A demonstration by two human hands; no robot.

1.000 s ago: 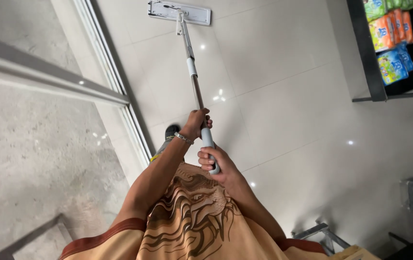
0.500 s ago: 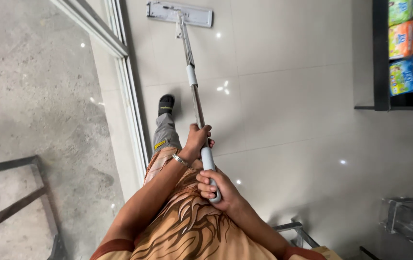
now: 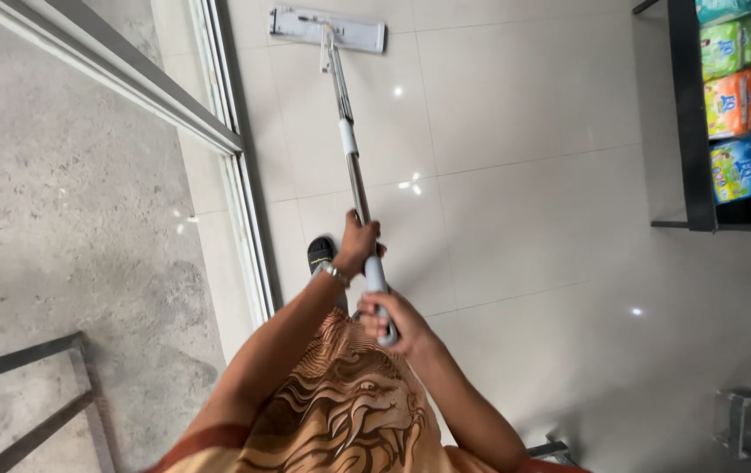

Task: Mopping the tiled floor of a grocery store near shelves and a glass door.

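Both hands were clamped on the mop handle [image 3: 354, 166]. Left hand [image 3: 358, 247] gripped the metal shaft higher up, fingers wrapped round it, a metal bracelet [image 3: 334, 274] at the wrist. Right hand [image 3: 390, 313] closed around the grey grip at the handle's near end, just below the left; the two hands were close together but not touching.

The handle ran away from the person, tilted slightly left, to a flat white rectangular mop head [image 3: 327, 27] lying flat on the floor near the top edge of the view. A white sleeve sat partway along the shaft.

Floor: large glossy pale tiles [image 3: 524, 105], with spots of reflected light. One foot in a dark sandal [image 3: 321, 253] stood just left of the handle, beside the metal door track [image 3: 244, 201]. Beyond the track, rough grey stone paving [image 3: 60, 219].

Upper right: a dark shelf unit [image 3: 689, 131] holding soft plastic packs stacked in a column, green packs [image 3: 730, 44] on top, orange packs [image 3: 739, 103] in the middle, blue packs [image 3: 739, 166] lowest. Print on them was too small to make out.

Person's shirt: tan with a brown swirled pattern [image 3: 340, 420].
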